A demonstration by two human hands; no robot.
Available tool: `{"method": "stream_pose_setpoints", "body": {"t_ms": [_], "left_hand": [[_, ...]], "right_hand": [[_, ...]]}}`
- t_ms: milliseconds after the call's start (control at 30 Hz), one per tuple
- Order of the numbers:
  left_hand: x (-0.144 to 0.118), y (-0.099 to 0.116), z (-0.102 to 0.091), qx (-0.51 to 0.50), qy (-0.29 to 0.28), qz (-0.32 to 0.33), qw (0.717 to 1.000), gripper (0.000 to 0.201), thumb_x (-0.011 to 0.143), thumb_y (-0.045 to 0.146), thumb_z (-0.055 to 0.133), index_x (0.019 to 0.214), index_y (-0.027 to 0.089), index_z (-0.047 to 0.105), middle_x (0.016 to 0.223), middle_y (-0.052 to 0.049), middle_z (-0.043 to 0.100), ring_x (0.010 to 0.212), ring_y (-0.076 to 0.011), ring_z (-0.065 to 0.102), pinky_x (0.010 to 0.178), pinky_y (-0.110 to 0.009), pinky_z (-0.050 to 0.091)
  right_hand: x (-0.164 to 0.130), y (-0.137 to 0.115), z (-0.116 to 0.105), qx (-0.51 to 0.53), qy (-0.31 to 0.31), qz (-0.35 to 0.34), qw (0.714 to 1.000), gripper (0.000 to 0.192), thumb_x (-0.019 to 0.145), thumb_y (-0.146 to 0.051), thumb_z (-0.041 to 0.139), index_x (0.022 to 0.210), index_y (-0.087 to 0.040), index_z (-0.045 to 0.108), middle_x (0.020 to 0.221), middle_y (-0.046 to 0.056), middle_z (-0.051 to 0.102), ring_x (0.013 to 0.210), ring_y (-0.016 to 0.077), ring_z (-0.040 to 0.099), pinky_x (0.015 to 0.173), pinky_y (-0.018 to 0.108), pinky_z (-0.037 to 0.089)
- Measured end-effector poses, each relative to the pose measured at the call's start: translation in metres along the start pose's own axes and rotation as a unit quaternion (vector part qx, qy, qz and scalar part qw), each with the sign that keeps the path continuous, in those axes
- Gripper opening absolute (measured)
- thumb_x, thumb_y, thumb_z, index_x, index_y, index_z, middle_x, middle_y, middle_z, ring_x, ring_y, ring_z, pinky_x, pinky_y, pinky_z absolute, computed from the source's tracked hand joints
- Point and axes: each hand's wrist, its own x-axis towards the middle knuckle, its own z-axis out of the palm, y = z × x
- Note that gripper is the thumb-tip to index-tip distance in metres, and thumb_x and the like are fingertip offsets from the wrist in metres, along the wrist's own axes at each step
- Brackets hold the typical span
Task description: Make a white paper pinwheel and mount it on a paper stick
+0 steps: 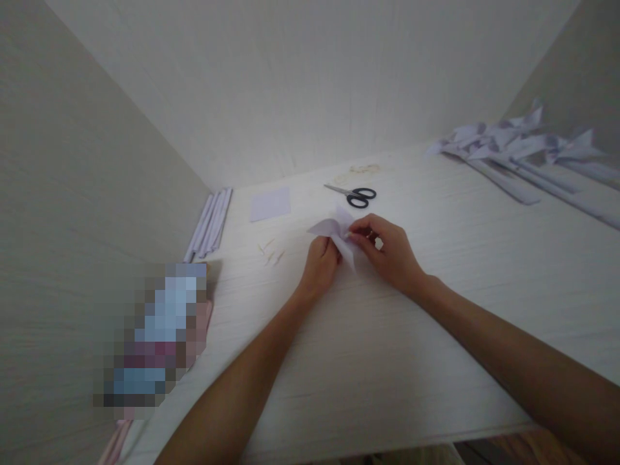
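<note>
Both my hands meet over the middle of the white table (pixel 368 349) on a small folded piece of pale lilac paper (pixel 329 227). My left hand (pixel 322 263) pinches its lower left part. My right hand (pixel 387 248) grips the right side, fingers closed on the fold. A flap of the paper sticks out to the left and another points down between my hands. Black-handled scissors (pixel 353 195) lie just beyond the paper, apart from both hands.
A flat lilac paper square (pixel 270 205) lies at the back left. Rolled lilac paper sticks (pixel 210 223) lean along the left wall. Several finished paper pieces on long stems (pixel 523 158) lie at the back right. Small scraps (pixel 271 252) lie left of my hands. A blurred object (pixel 155 336) stands at the left edge.
</note>
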Motion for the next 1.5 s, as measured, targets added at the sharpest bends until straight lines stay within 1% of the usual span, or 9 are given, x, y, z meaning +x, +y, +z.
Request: {"method": "stream_pose_setpoints", "body": {"t_ms": [167,433,567,700,867,1033,1100,1267,1500], "left_hand": [[-0.001,-0.002,-0.001,0.038,0.007,0.013,0.999,0.025,0.076,0.022,0.036,0.052,0.016,0.039,0.047,0.004,0.037,0.044,-0.0067,0.034,0.043,-0.021,0.025],[-0.003,0.0,-0.001,0.054,0.002,0.03,0.998,0.023,0.077,0.019,0.034,0.055,0.018,0.04,0.049,0.003,0.039,0.048,-0.0084,0.038,0.047,-0.021,0.029],[-0.005,0.008,-0.002,0.039,-0.003,0.03,0.999,0.019,0.076,0.017,0.037,0.058,0.018,0.038,0.051,0.004,0.04,0.047,-0.0078,0.038,0.047,-0.021,0.03],[-0.006,0.014,-0.001,0.002,-0.029,0.022,0.999,0.015,0.079,0.022,0.037,0.064,0.018,0.04,0.05,0.005,0.038,0.043,-0.007,0.036,0.042,-0.021,0.029],[-0.005,0.01,0.001,-0.031,-0.019,0.025,0.999,0.02,0.081,0.032,0.037,0.067,0.018,0.04,0.049,0.006,0.039,0.042,-0.0058,0.036,0.042,-0.02,0.029],[-0.001,0.005,0.001,-0.08,-0.017,-0.012,0.997,0.022,0.078,0.036,0.041,0.067,0.017,0.041,0.048,0.006,0.041,0.039,-0.0049,0.036,0.039,-0.019,0.029],[0.0,0.005,0.0,-0.082,-0.019,-0.018,0.996,0.021,0.077,0.034,0.042,0.064,0.017,0.041,0.047,0.006,0.041,0.039,-0.0046,0.036,0.039,-0.018,0.029],[-0.001,0.005,0.0,-0.017,-0.016,-0.023,0.999,0.026,0.076,0.024,0.037,0.051,0.016,0.039,0.042,0.005,0.038,0.038,-0.0047,0.034,0.039,-0.018,0.027],[-0.005,0.009,-0.001,0.011,-0.031,0.006,0.999,0.014,0.074,0.021,0.039,0.06,0.018,0.04,0.046,0.006,0.039,0.04,-0.0056,0.036,0.039,-0.018,0.028]], "right_hand": [[-0.001,0.001,0.0,-0.006,0.004,-0.031,0.999,0.005,0.074,-0.017,0.053,0.078,-0.018,0.056,0.073,0.002,0.06,0.059,0.0104,0.051,0.053,0.023,0.04],[0.0,0.004,-0.001,0.021,-0.003,0.002,1.0,0.004,0.072,-0.019,0.056,0.076,-0.019,0.059,0.072,0.002,0.061,0.061,0.012,0.053,0.054,0.025,0.043],[0.001,0.004,-0.002,0.037,0.03,0.035,0.998,0.005,0.07,-0.02,0.058,0.075,-0.02,0.058,0.072,0.001,0.062,0.061,0.0123,0.054,0.056,0.026,0.043],[0.002,0.006,-0.004,0.028,0.085,0.021,0.996,0.005,0.069,-0.018,0.059,0.073,-0.02,0.057,0.072,0.001,0.059,0.069,0.0135,0.053,0.062,0.028,0.042],[0.003,0.011,-0.004,0.092,0.138,0.048,0.985,0.003,0.069,-0.018,0.057,0.071,-0.019,0.056,0.071,0.0,0.056,0.067,0.0124,0.052,0.06,0.027,0.04],[0.004,0.012,-0.004,0.185,0.101,0.121,0.97,0.005,0.066,-0.02,0.059,0.069,-0.018,0.056,0.068,0.0,0.057,0.063,0.012,0.052,0.054,0.025,0.04],[0.004,0.011,-0.004,0.181,0.092,0.106,0.973,0.006,0.065,-0.019,0.059,0.07,-0.018,0.056,0.069,0.0,0.057,0.064,0.012,0.052,0.057,0.026,0.041],[0.0,0.007,-0.004,0.131,0.05,0.018,0.99,0.011,0.065,-0.016,0.059,0.076,-0.02,0.057,0.073,0.0,0.057,0.069,0.0128,0.052,0.065,0.029,0.041],[-0.001,0.008,-0.005,0.131,0.034,-0.002,0.991,0.008,0.066,-0.015,0.057,0.073,-0.02,0.058,0.073,0.001,0.058,0.068,0.0128,0.052,0.063,0.029,0.043]]}}
